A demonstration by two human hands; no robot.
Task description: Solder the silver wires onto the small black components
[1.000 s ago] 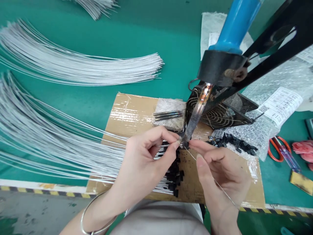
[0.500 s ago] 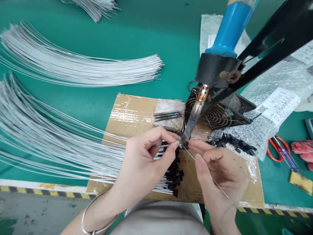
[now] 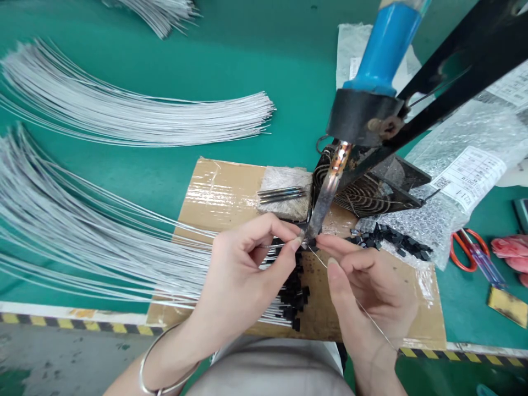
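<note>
My left hand [image 3: 241, 275] is closed in a pinch on a thin grey-white wire [image 3: 275, 246], its end right under the tip of a blue-handled soldering iron [image 3: 377, 52]. My right hand [image 3: 373, 286] is closed on a strand of solder wire [image 3: 377, 326], which runs from the iron's tip past the thumb and along the palm. Its extended fingertips touch a small black piece by the tip. The joint itself is mostly hidden by fingers and iron. Beneath my left hand lie several wires with black ends [image 3: 295, 302].
A black bracket [image 3: 462, 71] holds the iron above a cardboard sheet [image 3: 223, 187]. Behind the tip is a black fan [image 3: 367, 192]. Loose black pieces [image 3: 391, 240] lie right, near orange-handled scissors [image 3: 458, 253]. Wire bundles [image 3: 136, 115] spread left; metal rods [image 3: 282, 194] rest on a pad.
Both hands keep almost the same pose at the iron's tip. My right thumb has shifted very slightly left along with the solder wire.
</note>
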